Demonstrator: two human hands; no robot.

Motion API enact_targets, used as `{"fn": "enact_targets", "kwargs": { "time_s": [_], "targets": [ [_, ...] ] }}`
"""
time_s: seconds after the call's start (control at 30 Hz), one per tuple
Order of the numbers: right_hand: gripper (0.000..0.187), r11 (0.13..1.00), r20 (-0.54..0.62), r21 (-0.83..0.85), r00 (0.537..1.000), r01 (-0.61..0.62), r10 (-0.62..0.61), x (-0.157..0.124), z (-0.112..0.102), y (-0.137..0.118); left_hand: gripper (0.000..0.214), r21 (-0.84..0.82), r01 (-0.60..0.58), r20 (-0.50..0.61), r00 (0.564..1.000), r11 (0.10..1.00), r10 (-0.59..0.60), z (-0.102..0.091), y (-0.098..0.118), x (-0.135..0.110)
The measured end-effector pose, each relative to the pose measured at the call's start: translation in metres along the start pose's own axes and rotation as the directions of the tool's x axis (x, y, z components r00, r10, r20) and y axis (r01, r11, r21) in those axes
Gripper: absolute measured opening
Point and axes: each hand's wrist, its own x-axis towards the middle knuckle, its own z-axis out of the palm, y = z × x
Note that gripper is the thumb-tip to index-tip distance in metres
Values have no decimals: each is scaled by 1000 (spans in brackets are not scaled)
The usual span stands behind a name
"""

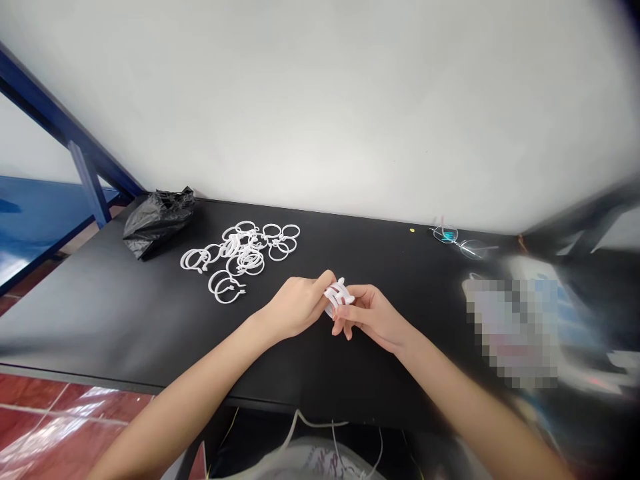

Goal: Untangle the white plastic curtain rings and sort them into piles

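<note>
Over the middle of the black table, my left hand (305, 303) and my right hand (373, 312) meet around a small bunch of white plastic rings (337, 295). The left fingers pinch the bunch from its left side. On the other side, the right thumb and forefinger grip it, with the other right fingers curled below. Small knobs stick out from the held rings; their lower part is hidden by my fingers. A loose pile of similar white open rings (245, 257) with small clasp ends lies to the left of my hands.
A crumpled black plastic bag (160, 220) sits at the table's back left. Eyeglasses (457, 241) lie near the wall at right, and a yellow speck (412, 230) is left of them. A blurred, pixelated package (515, 333) occupies the right side of the black table (125, 320).
</note>
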Motion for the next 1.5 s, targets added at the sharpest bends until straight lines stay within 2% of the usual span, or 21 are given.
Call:
{"fn": "enact_targets", "kwargs": {
  "time_s": [0.1, 0.2, 0.3, 0.37, 0.47, 0.6, 0.73, 0.87, 1.1, 1.23, 1.3, 1.37, 1.5],
  "targets": [
    [18, 1000, -43, -27, 999, -2, 1, 1, 2, 4, 4, -14, -43, 2, 999, 999, 43, 4, 0, 0],
    [24, 998, -55, -48, 997, -47, 45, 0, 5, 4, 12, -85, -76, 24, 997, 994, 78, 7, -1, 0],
    [36, 994, -46, -73, 995, -87, 84, -1, 6, 2, 5, -53, -103, 13, 994, 993, 104, 11, -2, -1],
    [45, 991, -16, -77, 994, -107, 106, -3, 6, 1, 10, -46, -125, 7, 992, 991, 126, 14, -2, -1],
    [47, 988, -3, -98, 993, -118, 118, -4, 6, 1, 10, -76, -129, 12, 991, 989, 130, 17, -1, -2],
    [46, 990, -60, -118, 995, -82, 75, -2, 5, 3, 8, -45, -136, 4, 991, 990, 136, 17, 0, -1],
    [31, 996, 78, -83, 996, -43, 49, -1, -1, -3, 7, -143, -30, -20, 999, 989, 28, 15, -1, -1],
    [20, 989, 76, -148, 997, 9, 3, -2, -3, -5, 14, -248, 6, -46, 999, 969, -18, 12, -1, 0],
    [32, 977, -48, -206, 997, 51, -62, 1, 5, 6, 10, -289, 10, -35, 999, 957, -21, 17, 0, 0],
    [41, 967, -9, -236, 995, 97, -101, 0, 9, 7, 10, -192, 29, -27, 999, 981, -35, 16, -4, 1],
    [43, 954, -3, -269, 990, 133, -138, -1, 11, 7, 8, -219, 3, -27, 1000, 976, -9, 13, -7, 1],
    [41, 918, 1, -345, 978, 194, -206, -4, 14, 7, 4, -322, -55, -18, 998, 945, 52, 9, -9, 1],
    [43, 814, 47, -491, 942, 311, -332, -10, 16, 8, 12, -404, -152, -52, 988, 902, 144, 4, -12, 2]
  ]
}}
